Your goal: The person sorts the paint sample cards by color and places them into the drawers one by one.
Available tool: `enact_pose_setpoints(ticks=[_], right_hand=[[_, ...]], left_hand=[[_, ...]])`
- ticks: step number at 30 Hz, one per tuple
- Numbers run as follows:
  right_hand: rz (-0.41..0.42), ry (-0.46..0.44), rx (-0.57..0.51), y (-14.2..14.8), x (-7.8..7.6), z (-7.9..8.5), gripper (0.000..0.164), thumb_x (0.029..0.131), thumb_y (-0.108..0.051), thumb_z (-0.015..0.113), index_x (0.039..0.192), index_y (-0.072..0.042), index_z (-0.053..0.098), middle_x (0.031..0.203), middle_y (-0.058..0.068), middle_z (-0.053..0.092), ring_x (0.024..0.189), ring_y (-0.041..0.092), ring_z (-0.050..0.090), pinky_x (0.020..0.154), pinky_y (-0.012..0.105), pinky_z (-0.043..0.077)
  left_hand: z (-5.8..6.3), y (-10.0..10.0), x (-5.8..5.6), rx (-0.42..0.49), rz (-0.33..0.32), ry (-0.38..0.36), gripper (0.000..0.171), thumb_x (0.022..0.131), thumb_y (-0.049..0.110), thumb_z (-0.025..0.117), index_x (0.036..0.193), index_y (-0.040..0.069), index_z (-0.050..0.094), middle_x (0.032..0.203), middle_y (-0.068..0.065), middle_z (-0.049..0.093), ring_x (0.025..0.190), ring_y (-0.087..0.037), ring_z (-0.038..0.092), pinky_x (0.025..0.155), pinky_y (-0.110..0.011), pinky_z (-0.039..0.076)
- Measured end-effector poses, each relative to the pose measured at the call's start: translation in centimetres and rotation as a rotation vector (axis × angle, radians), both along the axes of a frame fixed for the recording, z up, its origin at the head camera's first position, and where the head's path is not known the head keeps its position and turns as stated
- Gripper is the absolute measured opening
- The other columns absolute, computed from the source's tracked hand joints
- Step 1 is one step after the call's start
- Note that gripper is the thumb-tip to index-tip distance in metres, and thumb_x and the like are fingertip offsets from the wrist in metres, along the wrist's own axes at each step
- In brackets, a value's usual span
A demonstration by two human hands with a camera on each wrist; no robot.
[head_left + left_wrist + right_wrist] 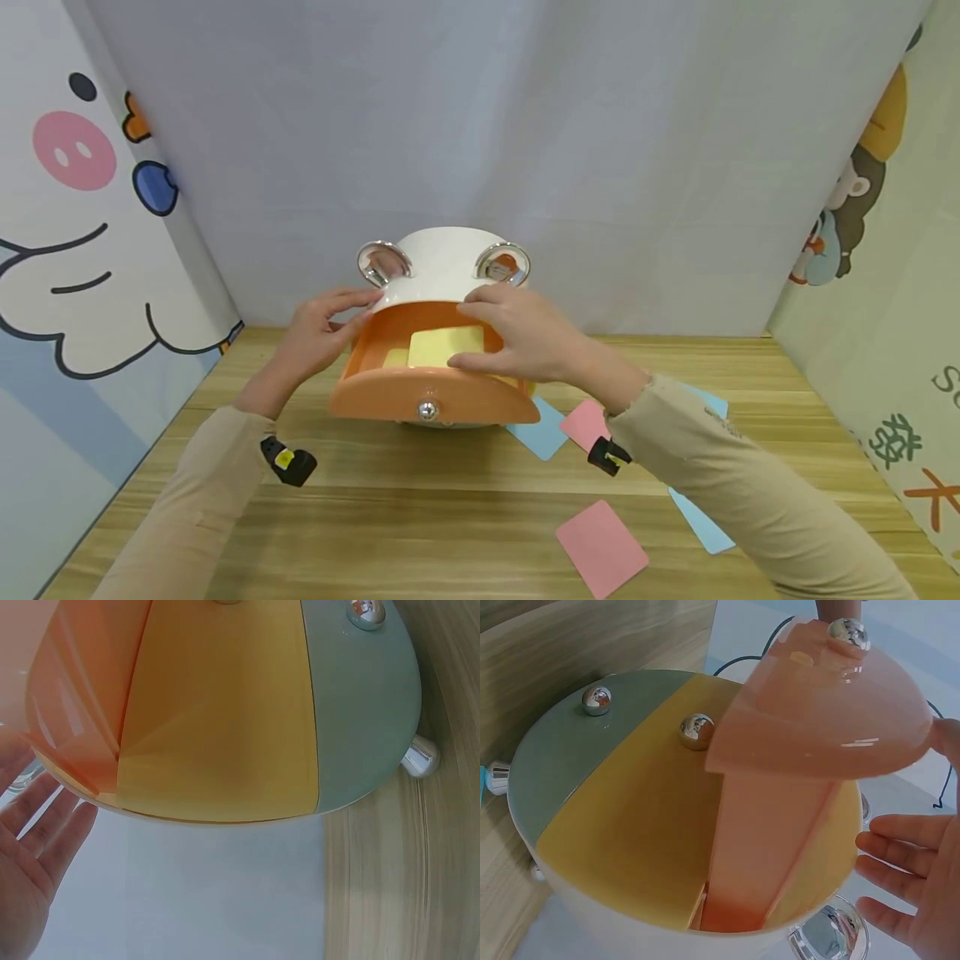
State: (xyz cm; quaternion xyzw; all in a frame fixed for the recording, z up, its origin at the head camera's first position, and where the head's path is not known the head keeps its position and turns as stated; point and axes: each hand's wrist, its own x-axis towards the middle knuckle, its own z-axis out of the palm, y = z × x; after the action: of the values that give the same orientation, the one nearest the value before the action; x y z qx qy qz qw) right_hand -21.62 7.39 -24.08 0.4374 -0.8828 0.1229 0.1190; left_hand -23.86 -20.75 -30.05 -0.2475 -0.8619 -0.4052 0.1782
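The orange drawer (375, 397) of a white round cabinet (450, 258) is pulled out toward the person, so its inside is open from above and shows yellow cards (446, 345). Taking this drawer as the centre of a clock seen from the head view, the left hand (322, 327) is between nine and ten, at the cabinet's rim, with its fingers spread and relaxed. The right hand (536, 335) is between two and three, reaching over the drawer's side; its fingers are straight and spread, and its thumb is at the edge of the drawer front. It is hard to tell from here whether this thumb touches a card also. The hands at both sides seem placed to steady the cabinet, because a drawer so far out may make it front-heavy. On the wooden surface (435, 533), a blue card (542, 432) lies toward four, and a pink card (602, 550) between four and five.
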Motion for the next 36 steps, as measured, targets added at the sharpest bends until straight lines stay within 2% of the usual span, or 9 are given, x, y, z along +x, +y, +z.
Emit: enact_pose_setpoints(ticks=[4, 11, 14, 16, 21, 25, 31, 36], right_hand=[[-0.002, 0.012, -0.013, 0.0, 0.0, -0.3, 0.058, 0.083, -0.045, 0.061, 0.121, -0.001, 0.058, 0.118, 0.01, 0.056, 0.111, 0.023, 0.05, 0.095, 0.038, 0.042], [-0.012, -0.04, -0.073, 1.2, 0.5, -0.2, 0.055, 0.084, -0.041, 0.062, 0.122, -0.002, 0.056, 0.122, 0.009, 0.054, 0.112, 0.023, 0.05, 0.096, 0.038, 0.041], [0.017, -0.019, -0.174, 1.7, 1.3, -0.2, 0.051, 0.083, -0.036, 0.064, 0.121, -0.003, 0.057, 0.12, 0.008, 0.056, 0.113, 0.022, 0.05, 0.097, 0.037, 0.041], [0.066, 0.024, -0.287, 1.8, 1.9, -0.5, 0.048, 0.081, -0.032, 0.067, 0.118, -0.002, 0.058, 0.117, 0.008, 0.057, 0.11, 0.021, 0.051, 0.094, 0.035, 0.043], [0.186, 0.136, -0.589, 1.2, 4.0, -2.2, 0.045, 0.083, -0.036, 0.065, 0.109, 0.001, 0.06, 0.102, 0.008, 0.061, 0.092, 0.018, 0.054, 0.076, 0.028, 0.047], [0.196, 0.109, -0.737, 0.2, 5.9, -3.6, 0.038, 0.084, -0.031, 0.064, 0.106, 0.0, 0.061, 0.097, 0.007, 0.061, 0.084, 0.015, 0.054, 0.064, 0.024, 0.047], [0.176, 0.013, -0.821, -1.5, 7.6, -6.2, 0.033, 0.074, -0.009, 0.073, 0.104, 0.0, 0.061, 0.088, 0.007, 0.061, 0.079, 0.015, 0.056, 0.061, 0.023, 0.051], [0.117, -0.015, -0.838, -2.9, 8.4, -8.1, 0.035, 0.072, -0.008, 0.075, 0.104, -0.003, 0.061, 0.092, 0.005, 0.062, 0.081, 0.014, 0.058, 0.063, 0.02, 0.051]], left_hand=[[-0.1, 0.0, -0.1, 0.004, -0.005, -0.004, 0.029, 0.09, 0.008, 0.057, 0.118, 0.002, 0.061, 0.118, -0.015, 0.057, 0.11, -0.03, 0.052, 0.073, -0.043, 0.054], [-0.2, 0.0, -0.1, 0.013, -0.016, 0.005, 0.029, 0.089, 0.006, 0.057, 0.117, 0.001, 0.061, 0.117, -0.016, 0.058, 0.109, -0.029, 0.053, 0.072, -0.041, 0.054], [-0.2, 0.0, -0.2, 0.017, -0.018, 0.003, 0.029, 0.089, 0.006, 0.057, 0.118, 0.001, 0.061, 0.117, -0.016, 0.057, 0.109, -0.029, 0.053, 0.073, -0.04, 0.054], [-0.2, 0.1, -0.1, 0.023, -0.022, 0.001, 0.029, 0.089, 0.006, 0.057, 0.118, 0.001, 0.061, 0.118, -0.016, 0.057, 0.11, -0.029, 0.052, 0.073, -0.04, 0.054], [-0.1, 0.1, -0.1, 0.032, -0.025, 0.011, 0.029, 0.088, 0.004, 0.058, 0.117, 0.0, 0.061, 0.117, -0.016, 0.057, 0.109, -0.029, 0.053, 0.072, -0.04, 0.054], [-0.2, 0.0, -0.2, 0.032, -0.024, 0.013, 0.029, 0.088, 0.004, 0.057, 0.117, 0.0, 0.061, 0.118, -0.016, 0.057, 0.109, -0.029, 0.053, 0.071, -0.04, 0.054], [-0.2, 0.0, -0.2, 0.023, -0.022, 0.012, 0.03, 0.089, 0.004, 0.056, 0.118, -0.001, 0.06, 0.118, -0.017, 0.057, 0.109, -0.031, 0.053, 0.071, -0.04, 0.054], [-0.3, 0.0, -0.3, 0.034, -0.028, 0.01, 0.03, 0.089, 0.003, 0.057, 0.118, -0.001, 0.06, 0.118, -0.017, 0.057, 0.109, -0.03, 0.053, 0.072, -0.041, 0.054]])
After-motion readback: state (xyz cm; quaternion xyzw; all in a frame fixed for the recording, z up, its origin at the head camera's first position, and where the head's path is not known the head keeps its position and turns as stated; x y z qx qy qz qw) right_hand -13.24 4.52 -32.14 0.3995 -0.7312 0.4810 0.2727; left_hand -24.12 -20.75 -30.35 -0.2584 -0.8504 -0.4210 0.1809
